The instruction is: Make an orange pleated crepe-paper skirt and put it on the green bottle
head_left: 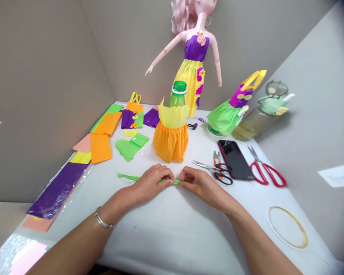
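Observation:
A thin green paper strip (128, 177) lies on the white table (172, 225), its left end trailing free. My left hand (151, 183) and my right hand (199, 183) both pinch the strip's right part, fingers closed and nearly touching each other. Just behind my hands stands a green bottle (177, 95) dressed in an orange and yellow crepe paper skirt (171, 143).
Black-handled scissors (218, 170), a phone (235, 159) and red scissors (265, 170) lie to the right. Tape roll (288, 227) at near right. Folded paper sheets (101, 147) at left. A doll (193, 65), a paper dress (229, 112) and a water bottle (260, 114) stand behind.

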Action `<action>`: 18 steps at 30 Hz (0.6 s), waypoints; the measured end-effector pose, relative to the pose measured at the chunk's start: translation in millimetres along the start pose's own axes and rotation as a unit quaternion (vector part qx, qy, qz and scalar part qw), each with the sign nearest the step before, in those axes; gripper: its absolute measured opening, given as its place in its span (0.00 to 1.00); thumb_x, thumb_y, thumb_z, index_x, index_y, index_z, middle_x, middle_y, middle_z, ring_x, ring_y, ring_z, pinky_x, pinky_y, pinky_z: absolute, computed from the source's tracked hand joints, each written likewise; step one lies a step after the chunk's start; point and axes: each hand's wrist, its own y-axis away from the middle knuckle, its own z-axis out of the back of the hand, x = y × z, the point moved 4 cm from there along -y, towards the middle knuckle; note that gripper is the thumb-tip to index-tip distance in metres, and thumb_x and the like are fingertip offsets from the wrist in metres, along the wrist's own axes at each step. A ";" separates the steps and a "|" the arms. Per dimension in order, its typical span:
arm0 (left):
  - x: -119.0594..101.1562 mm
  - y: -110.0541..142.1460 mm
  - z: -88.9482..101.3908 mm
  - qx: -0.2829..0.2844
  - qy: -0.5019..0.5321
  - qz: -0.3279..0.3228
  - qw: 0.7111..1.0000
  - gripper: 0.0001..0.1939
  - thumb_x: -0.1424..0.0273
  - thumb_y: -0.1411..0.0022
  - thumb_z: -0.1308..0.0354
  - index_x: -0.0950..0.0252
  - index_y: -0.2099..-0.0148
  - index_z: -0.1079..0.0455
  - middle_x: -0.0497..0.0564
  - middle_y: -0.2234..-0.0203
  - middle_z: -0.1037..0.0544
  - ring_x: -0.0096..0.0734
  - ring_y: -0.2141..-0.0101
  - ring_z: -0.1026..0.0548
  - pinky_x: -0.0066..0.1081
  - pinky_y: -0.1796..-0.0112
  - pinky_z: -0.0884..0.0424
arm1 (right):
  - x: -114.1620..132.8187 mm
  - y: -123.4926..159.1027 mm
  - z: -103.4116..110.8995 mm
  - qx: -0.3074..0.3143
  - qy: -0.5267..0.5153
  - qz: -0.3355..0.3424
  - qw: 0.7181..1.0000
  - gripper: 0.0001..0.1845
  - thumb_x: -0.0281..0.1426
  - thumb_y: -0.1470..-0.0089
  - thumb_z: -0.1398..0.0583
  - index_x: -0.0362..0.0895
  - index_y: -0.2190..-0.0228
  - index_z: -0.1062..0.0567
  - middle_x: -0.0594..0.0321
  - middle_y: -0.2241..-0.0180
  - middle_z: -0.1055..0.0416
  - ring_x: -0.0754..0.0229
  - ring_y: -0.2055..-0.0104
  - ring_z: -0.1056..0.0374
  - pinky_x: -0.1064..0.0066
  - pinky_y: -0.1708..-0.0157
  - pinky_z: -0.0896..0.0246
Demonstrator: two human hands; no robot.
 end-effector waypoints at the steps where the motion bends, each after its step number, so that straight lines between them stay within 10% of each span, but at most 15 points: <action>1: 0.2 0.0 -1.1 0.001 0.002 0.000 1.000 0.07 0.69 0.31 0.46 0.62 0.62 0.28 0.48 0.67 0.25 0.36 0.61 0.30 0.33 0.58 0.35 | 1.6 -0.1 -0.6 0.007 -0.008 0.000 1.000 0.08 0.37 0.39 0.41 0.45 0.66 0.29 0.67 0.70 0.27 0.62 0.68 0.34 0.73 0.68 0.42; 9: -1.4 -2.0 -1.5 0.033 0.027 -0.002 0.999 0.10 0.66 0.31 0.47 0.62 0.63 0.27 0.47 0.67 0.23 0.35 0.62 0.29 0.33 0.55 0.38 | 2.5 0.5 -1.8 0.017 0.033 -0.013 0.999 0.10 0.33 0.39 0.43 0.45 0.70 0.25 0.67 0.70 0.28 0.62 0.67 0.37 0.72 0.67 0.47; 18: 18.1 27.1 56.6 0.138 0.075 0.053 0.986 0.21 0.59 0.26 0.59 0.63 0.60 0.28 0.48 0.66 0.22 0.32 0.63 0.27 0.27 0.59 0.33 | -7.9 4.4 18.0 0.013 0.041 -0.035 0.998 0.10 0.34 0.40 0.43 0.45 0.69 0.24 0.66 0.70 0.29 0.62 0.68 0.39 0.71 0.69 0.48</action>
